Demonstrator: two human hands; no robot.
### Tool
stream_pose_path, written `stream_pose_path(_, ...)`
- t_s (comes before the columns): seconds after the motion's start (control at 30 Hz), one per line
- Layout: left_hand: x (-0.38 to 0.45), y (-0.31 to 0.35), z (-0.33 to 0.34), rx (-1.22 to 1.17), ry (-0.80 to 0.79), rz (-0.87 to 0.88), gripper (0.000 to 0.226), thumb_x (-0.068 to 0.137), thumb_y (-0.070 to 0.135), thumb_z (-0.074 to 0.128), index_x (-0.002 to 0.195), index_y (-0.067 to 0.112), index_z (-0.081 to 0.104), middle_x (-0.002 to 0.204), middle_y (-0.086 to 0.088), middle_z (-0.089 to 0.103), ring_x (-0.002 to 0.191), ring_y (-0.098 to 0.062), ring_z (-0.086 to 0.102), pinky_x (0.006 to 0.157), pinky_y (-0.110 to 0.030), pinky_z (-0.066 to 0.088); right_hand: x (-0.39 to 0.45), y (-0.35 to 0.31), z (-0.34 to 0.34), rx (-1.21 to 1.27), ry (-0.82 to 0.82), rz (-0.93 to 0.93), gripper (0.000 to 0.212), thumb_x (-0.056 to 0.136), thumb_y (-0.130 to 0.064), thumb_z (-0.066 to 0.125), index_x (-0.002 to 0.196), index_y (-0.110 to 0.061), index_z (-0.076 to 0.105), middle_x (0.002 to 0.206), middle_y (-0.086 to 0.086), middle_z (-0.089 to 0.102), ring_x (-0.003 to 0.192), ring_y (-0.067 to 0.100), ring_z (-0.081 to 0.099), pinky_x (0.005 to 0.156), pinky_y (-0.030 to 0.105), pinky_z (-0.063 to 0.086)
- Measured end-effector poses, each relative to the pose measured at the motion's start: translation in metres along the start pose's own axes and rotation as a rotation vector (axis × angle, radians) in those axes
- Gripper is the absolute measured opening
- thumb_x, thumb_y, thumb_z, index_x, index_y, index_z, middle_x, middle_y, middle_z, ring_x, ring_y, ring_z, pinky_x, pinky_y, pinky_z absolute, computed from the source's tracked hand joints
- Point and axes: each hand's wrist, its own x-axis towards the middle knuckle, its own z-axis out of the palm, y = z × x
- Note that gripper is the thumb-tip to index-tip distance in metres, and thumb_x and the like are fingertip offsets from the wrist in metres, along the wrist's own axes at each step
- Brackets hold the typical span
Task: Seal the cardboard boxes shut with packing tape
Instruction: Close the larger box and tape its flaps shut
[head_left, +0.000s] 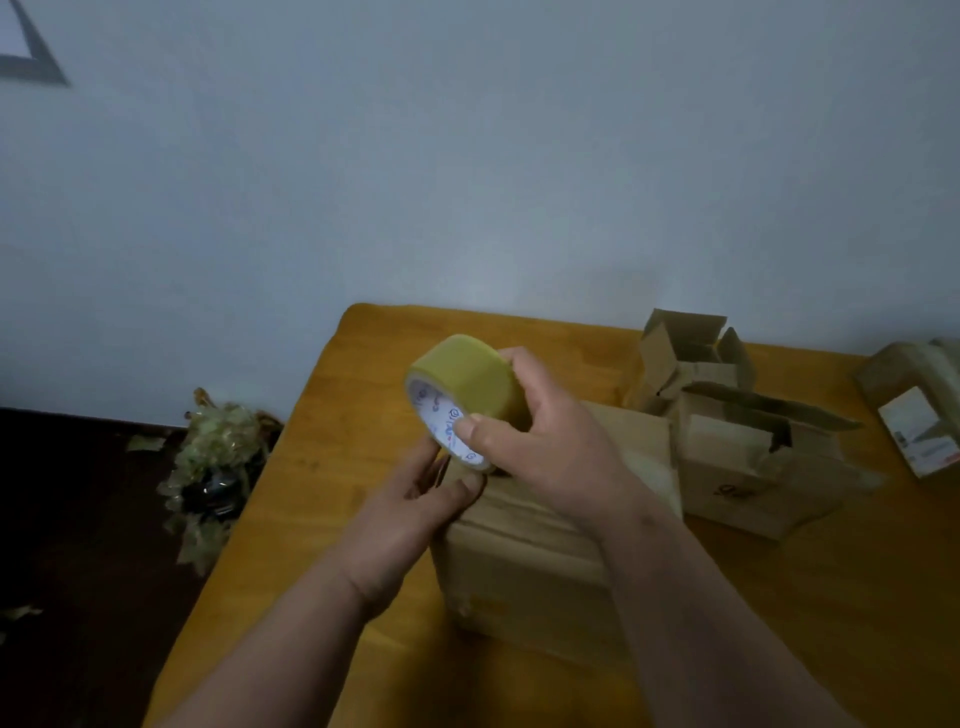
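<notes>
A yellowish roll of packing tape (467, 382) with a white printed core is held above a closed cardboard box (524, 561) on the wooden table. My right hand (540, 441) grips the roll, thumb on the core's face and fingers curled over the outer band. My left hand (421, 499) sits just below the roll at the box's top left edge, thumb and fingers pinched together at the roll's lower rim, seemingly on the tape's loose end. The tape end itself is too small to make out.
The orange-brown table (332, 467) ends at its left edge near the dark floor. Two open cardboard boxes (691, 358) (753, 457) stand right of the closed one. A taped parcel (919, 410) lies at far right. A heap of crumpled tape scraps (213, 462) lies on the floor.
</notes>
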Motion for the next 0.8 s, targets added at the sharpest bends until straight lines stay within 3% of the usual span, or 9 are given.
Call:
stream_pose_path(0.03, -0.001, 0.000, 0.000, -0.013, -0.008, -0.006, 0.050, 0.086, 0.033, 0.067, 0.130, 0.050, 0.052, 0.130, 0.022, 0.061, 0.120, 0.000, 0.057, 0.087, -0.015, 0.050, 0.001, 0.000, 0.002, 0.002, 0.008, 0.005, 0.028, 0.076, -0.039, 0.066, 0.100, -0.044, 0.052, 0.083, -0.020, 0.065, 0.071, -0.004, 0.062, 0.056, 0.009, 0.045)
stream_pose_path(0.17, -0.004, 0.000, 0.005, -0.027, -0.008, -0.024, 0.050, 0.086, 0.026, 0.058, 0.133, 0.042, 0.053, 0.128, 0.012, 0.065, 0.117, -0.009, 0.061, 0.094, -0.027, 0.048, -0.005, 0.004, -0.002, -0.036, 0.033, 0.058, 0.039, 0.067, -0.038, 0.067, 0.100, -0.042, 0.048, 0.083, -0.015, 0.065, 0.073, -0.002, 0.061, 0.059, 0.014, 0.048)
stream_pose_path(0.23, -0.007, 0.002, 0.012, 0.003, 0.005, -0.023, 0.047, 0.085, 0.024, 0.055, 0.128, 0.041, 0.056, 0.123, 0.014, 0.067, 0.113, -0.006, 0.062, 0.088, -0.018, 0.048, -0.012, 0.008, -0.009, -0.082, 0.068, 0.085, 0.042, 0.064, -0.039, 0.067, 0.099, -0.042, 0.045, 0.085, -0.012, 0.063, 0.072, -0.002, 0.060, 0.059, 0.015, 0.048)
stream_pose_path(0.3, -0.008, 0.005, 0.020, 0.078, 0.025, -0.006, 0.044, 0.084, 0.025, 0.052, 0.119, 0.050, 0.059, 0.116, 0.020, 0.068, 0.106, 0.002, 0.061, 0.080, -0.009, 0.045, -0.021, 0.010, -0.019, -0.124, 0.124, 0.107, 0.044, 0.063, -0.039, 0.067, 0.099, -0.045, 0.041, 0.087, -0.009, 0.059, 0.069, -0.003, 0.057, 0.056, 0.016, 0.047)
stream_pose_path(0.37, -0.008, 0.006, 0.027, 0.141, 0.059, 0.008, 0.045, 0.086, 0.027, 0.052, 0.108, 0.066, 0.058, 0.111, 0.032, 0.065, 0.098, 0.013, 0.058, 0.078, -0.012, 0.044, -0.032, 0.009, -0.030, -0.152, 0.158, 0.111, 0.048, 0.064, -0.035, 0.068, 0.099, -0.047, 0.039, 0.088, -0.005, 0.058, 0.070, 0.000, 0.058, 0.058, 0.022, 0.049)
stream_pose_path(0.47, -0.004, 0.002, 0.025, 0.200, 0.130, -0.001, 0.059, 0.096, 0.020, 0.052, 0.110, 0.077, 0.050, 0.117, 0.051, 0.049, 0.111, 0.026, 0.043, 0.098, -0.017, 0.034, -0.054, 0.008, -0.055, -0.173, 0.188, 0.113, 0.050, 0.065, -0.032, 0.071, 0.100, -0.048, 0.040, 0.092, 0.000, 0.062, 0.072, 0.007, 0.065, 0.059, 0.028, 0.056)
stream_pose_path(0.6, -0.004, -0.003, 0.025, 0.256, 0.101, -0.025, 0.054, 0.099, 0.023, 0.048, 0.124, 0.070, 0.046, 0.144, 0.031, 0.035, 0.131, -0.003, 0.036, 0.107, -0.032, 0.030, -0.100, 0.005, -0.109, -0.304, 0.232, 0.124, 0.052, 0.055, -0.055, 0.075, 0.102, -0.048, 0.053, 0.097, -0.013, 0.065, 0.082, 0.003, 0.065, 0.059, 0.022, 0.053)
stream_pose_path(0.67, -0.004, -0.002, 0.031, 0.279, 0.076, -0.011, 0.054, 0.099, 0.022, 0.048, 0.125, 0.069, 0.046, 0.150, 0.026, 0.033, 0.134, -0.006, 0.034, 0.107, -0.031, 0.028, -0.121, 0.001, -0.131, -0.321, 0.215, 0.151, 0.060, 0.051, -0.061, 0.079, 0.105, -0.043, 0.059, 0.096, -0.013, 0.070, 0.084, 0.004, 0.067, 0.063, 0.023, 0.054)
stream_pose_path(0.8, -0.001, 0.007, 0.042, 0.274, 0.085, -0.027, 0.054, 0.099, 0.019, 0.046, 0.127, 0.065, 0.048, 0.148, 0.026, 0.034, 0.133, -0.007, 0.034, 0.111, -0.031, 0.027, -0.134, 0.002, -0.142, -0.276, 0.169, 0.153, 0.059, 0.058, -0.051, 0.085, 0.109, -0.034, 0.062, 0.094, -0.016, 0.072, 0.083, 0.005, 0.071, 0.064, 0.019, 0.055)
